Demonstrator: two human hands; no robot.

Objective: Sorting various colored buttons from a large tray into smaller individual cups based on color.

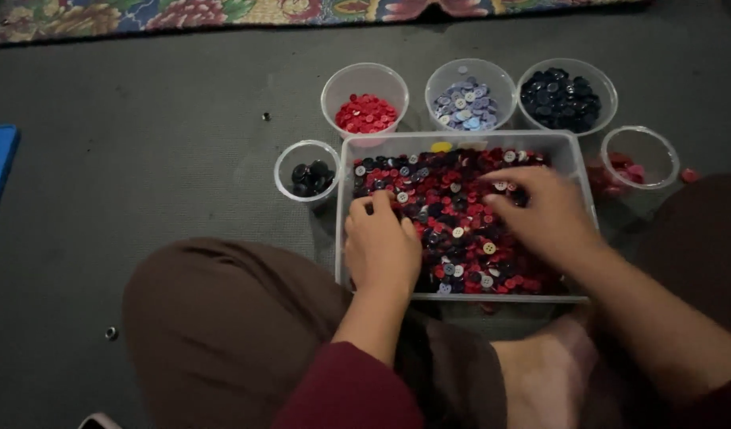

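Observation:
A clear rectangular tub [345, 159] sits on the floor in front of me, full of mixed red, dark blue, white and grey buttons [449, 199]. My left hand [381, 242] rests inside the tub at its left side, fingers curled down onto the buttons. My right hand [540, 210] lies over the right half, fingers spread and pressed into the pile. Whether either hand pinches a button is hidden by the fingers.
Clear cups ring the tub: red buttons [365, 113], pale lilac buttons [464, 105], dark navy buttons [560, 99], black buttons [310, 176] at the left, pink-red buttons [631, 163] at the right. My brown-clad knee [222, 318] is at the front. A patterned rug [222, 14] lies beyond.

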